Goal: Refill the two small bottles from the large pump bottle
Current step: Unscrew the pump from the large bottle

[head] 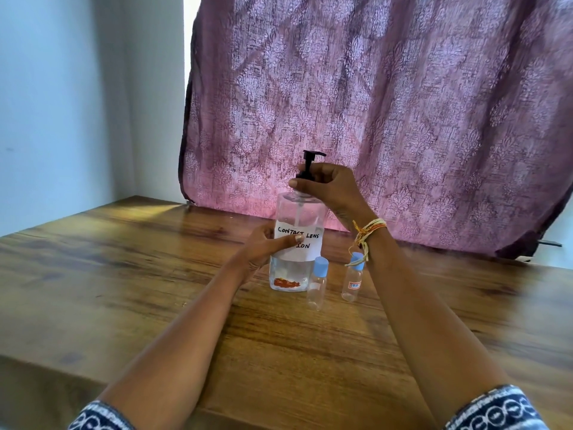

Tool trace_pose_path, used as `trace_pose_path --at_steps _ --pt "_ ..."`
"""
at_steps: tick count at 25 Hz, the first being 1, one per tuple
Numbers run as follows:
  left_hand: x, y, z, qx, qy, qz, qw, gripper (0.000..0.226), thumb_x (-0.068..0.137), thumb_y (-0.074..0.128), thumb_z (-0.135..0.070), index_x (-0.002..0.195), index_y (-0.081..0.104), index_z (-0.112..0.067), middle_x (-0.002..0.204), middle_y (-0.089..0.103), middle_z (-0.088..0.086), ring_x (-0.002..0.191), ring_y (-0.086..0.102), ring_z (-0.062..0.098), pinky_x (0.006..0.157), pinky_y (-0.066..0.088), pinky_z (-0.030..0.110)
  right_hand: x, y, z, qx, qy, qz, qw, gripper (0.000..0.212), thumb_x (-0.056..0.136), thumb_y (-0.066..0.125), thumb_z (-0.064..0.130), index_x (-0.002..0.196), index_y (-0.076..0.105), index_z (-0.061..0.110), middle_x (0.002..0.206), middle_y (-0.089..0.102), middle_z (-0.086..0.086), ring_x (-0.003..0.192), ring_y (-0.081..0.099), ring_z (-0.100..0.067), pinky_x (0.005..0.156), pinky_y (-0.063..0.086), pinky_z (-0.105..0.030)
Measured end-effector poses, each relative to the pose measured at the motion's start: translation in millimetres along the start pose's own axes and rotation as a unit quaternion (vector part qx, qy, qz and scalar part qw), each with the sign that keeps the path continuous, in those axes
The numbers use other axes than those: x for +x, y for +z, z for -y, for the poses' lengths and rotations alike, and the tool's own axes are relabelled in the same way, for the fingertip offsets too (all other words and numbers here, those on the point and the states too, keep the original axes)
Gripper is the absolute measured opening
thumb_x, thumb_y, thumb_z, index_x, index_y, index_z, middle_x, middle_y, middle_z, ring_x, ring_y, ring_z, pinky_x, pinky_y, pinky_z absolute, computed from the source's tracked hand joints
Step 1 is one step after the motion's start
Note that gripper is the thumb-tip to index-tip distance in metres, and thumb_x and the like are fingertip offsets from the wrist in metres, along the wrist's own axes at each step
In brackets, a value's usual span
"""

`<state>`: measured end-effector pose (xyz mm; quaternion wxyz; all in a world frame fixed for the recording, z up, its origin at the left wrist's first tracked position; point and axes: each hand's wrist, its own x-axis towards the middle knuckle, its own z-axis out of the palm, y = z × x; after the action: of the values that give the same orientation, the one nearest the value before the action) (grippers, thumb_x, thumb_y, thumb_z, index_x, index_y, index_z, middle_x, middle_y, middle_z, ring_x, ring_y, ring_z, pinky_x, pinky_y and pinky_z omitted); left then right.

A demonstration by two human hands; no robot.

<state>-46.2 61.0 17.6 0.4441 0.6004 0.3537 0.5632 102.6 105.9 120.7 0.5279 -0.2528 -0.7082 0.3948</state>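
We steady the large pump bottle point(296, 243) upright on the wooden table point(124, 274), left hand point(263, 248) wrapped round its label, right hand point(328, 189) pinching the pump collar, nozzle pointing right. Likely unscrewing; next, uncap the two small bottles point(317, 283) just beside.

Both bare forearms reach forward from patterned sleeve cuffs at the bottom of the view, converging toward the middle. The left hand point(263, 245) is lower, palm turned inward, fingers curled round out of sight and the thumb laid flat, pointing right. The right hand point(325, 184) is raised higher, wrist bent so the palm faces down and left, fingers and thumb closed in a loose fist-like grip. Several thread bands circle the right wrist, loose ends hanging down from it
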Motion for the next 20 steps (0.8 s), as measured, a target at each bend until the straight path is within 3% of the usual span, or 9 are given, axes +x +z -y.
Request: trace_pose_path --at_steps 8,14,18,20 --pt "0.8 0.3 -0.4 -0.002 -0.001 -0.002 1.0 0.055 0.034 0.091 -0.056 0.082 0.077 -0.032 0.097 0.076 0.003 0.097 0.07 0.025 0.086 0.057 0.042 3.1 -3.9 -3.8 0.057 0.02 0.046 0.997 0.033 0.08 0.062 -0.014 0.112 0.062 -0.008 0.089 0.073 -0.008 0.088 0.07 -0.022 0.087 0.057 -0.03" --pt "-0.2 0.2 -0.2 -0.002 0.009 0.01 1.0 0.051 0.039 0.09 -0.054 0.083 0.077 -0.033 0.096 0.076 0.001 0.094 0.071 0.021 0.082 0.059 0.037 -1.2 -0.2 0.8 0.012 0.002 -0.002 1.0 0.035 0.068 0.082 0.003 0.101 0.07 -0.002 0.095 0.073 -0.015 0.085 0.07 -0.021 0.083 0.057 -0.031" --pt "-2.3 1.2 -2.5 0.004 0.002 0.005 1.0 0.029 0.05 0.083 -0.042 0.078 0.076 -0.038 0.09 0.077 -0.004 0.09 0.071 0.018 0.08 0.059 0.034 1.9 -7.3 -1.5 0.06 0.026 0.02 0.998 0.03 0.071 0.075 -0.007 0.101 0.069 -0.005 0.091 0.073 -0.015 0.091 0.068 -0.031 0.092 0.055 -0.043" --pt "-2.7 1.3 -2.7 0.006 0.001 0.002 1.0 0.027 0.052 0.08 -0.041 0.078 0.076 -0.039 0.09 0.077 -0.004 0.09 0.071 0.017 0.08 0.059 0.034 2.9 -9.2 -3.3 0.081 0.021 0.045 0.996 0.025 0.076 0.068 -0.012 0.099 0.068 -0.003 0.087 0.075 -0.01 0.091 0.07 -0.029 0.092 0.055 -0.041"
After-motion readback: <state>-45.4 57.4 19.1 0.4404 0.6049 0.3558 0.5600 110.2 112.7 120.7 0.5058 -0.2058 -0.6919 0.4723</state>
